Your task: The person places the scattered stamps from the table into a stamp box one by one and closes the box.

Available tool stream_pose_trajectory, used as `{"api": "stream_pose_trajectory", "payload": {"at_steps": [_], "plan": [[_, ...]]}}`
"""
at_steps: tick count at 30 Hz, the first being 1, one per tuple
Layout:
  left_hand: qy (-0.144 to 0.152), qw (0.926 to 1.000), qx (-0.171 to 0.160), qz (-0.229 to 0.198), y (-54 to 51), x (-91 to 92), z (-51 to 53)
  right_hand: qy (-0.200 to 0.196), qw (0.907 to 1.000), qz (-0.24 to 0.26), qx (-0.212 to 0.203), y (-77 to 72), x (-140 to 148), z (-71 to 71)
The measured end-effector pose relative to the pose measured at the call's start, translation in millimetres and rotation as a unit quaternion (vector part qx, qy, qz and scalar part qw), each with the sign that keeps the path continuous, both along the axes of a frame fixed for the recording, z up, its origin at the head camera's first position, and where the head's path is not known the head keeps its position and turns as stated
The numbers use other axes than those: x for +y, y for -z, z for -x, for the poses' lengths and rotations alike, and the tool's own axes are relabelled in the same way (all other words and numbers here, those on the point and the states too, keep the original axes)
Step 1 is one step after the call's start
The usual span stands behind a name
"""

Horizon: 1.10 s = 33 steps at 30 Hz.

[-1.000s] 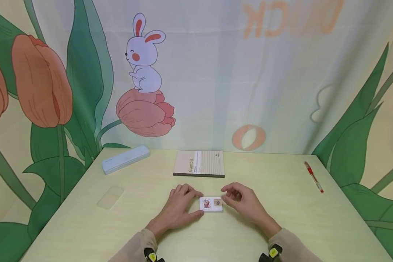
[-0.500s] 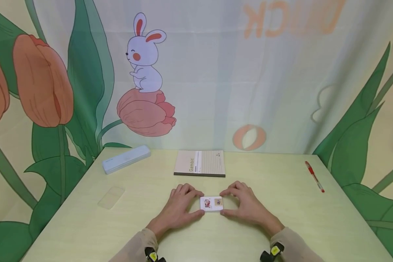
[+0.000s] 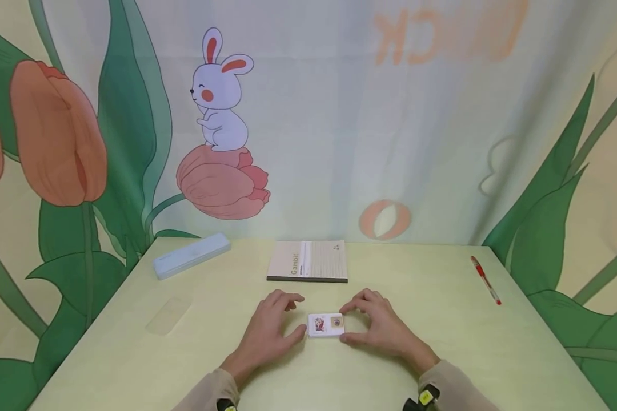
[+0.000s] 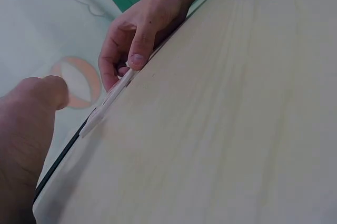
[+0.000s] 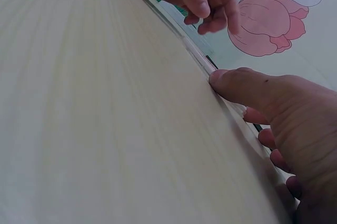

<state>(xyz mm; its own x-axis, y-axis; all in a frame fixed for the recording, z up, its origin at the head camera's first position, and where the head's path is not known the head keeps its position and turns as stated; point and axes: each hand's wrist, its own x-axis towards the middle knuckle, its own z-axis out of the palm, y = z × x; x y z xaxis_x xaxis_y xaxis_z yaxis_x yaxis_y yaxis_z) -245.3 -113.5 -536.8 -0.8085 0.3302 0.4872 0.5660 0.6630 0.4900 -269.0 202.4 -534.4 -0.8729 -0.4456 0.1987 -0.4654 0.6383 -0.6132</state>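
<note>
A small flat white rectangular case [image 3: 326, 325] with two printed pictures on its face lies on the table in front of me. My right hand [image 3: 383, 326] pinches its right end, thumb at the near edge and fingertips at the far edge; the right wrist view shows that thumb [image 5: 226, 83] against the edge. My left hand [image 3: 268, 329] is beside the left end, with its thumb near the corner and its fingers lifted away from it. In the left wrist view the white case [image 4: 108, 103] shows edge-on between the hands.
A clear plastic cover [image 3: 169, 315] lies at the left of the table [image 3: 432, 285], with a light blue pencil case [image 3: 192, 255] behind it. Beyond the hands is a notebook [image 3: 307, 261]. A red pen [image 3: 486, 280] lies far right. A printed curtain [image 3: 308, 114] hangs behind the table.
First the right hand closed its thumb and fingers on the case's right end. Then the left hand let go of the left end and drew back to the left. The head view tilted slightly.
</note>
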Motion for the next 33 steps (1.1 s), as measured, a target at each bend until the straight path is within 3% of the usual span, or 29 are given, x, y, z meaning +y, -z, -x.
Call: {"api": "stream_pose_trajectory", "payload": {"at_steps": [3, 8, 14, 20, 27, 33], "plan": [[-0.027, 0.9969, 0.064, -0.038, 1.9, -7.2, -2.5, -0.004, 1.0000, -0.004, 0.005, -0.2, -0.8, -1.0], [-0.085, 0.9828, 0.144, -0.079, 1.1, -32.9, -1.0, -0.008, 0.9999, -0.003, 0.010, -2.4, -0.5, -0.3], [-0.157, 0.9672, 0.178, -0.088, 0.6, -91.4, 0.1, -0.004, 0.9999, -0.008, 0.005, -2.3, -0.4, 2.1], [-0.214, 0.9544, 0.186, -0.093, 2.2, -151.0, -5.2, -0.003, 1.0000, -0.009, 0.001, -3.0, 0.5, 2.6], [-0.256, 0.9472, 0.170, -0.093, -3.2, -207.1, -20.1, -0.009, 1.0000, -0.001, 0.003, -0.9, -1.5, 0.7], [-0.326, 0.9404, 0.084, -0.049, -3.2, -240.7, -26.9, -0.004, 1.0000, -0.001, -0.001, 0.7, -1.3, -0.6]]}}
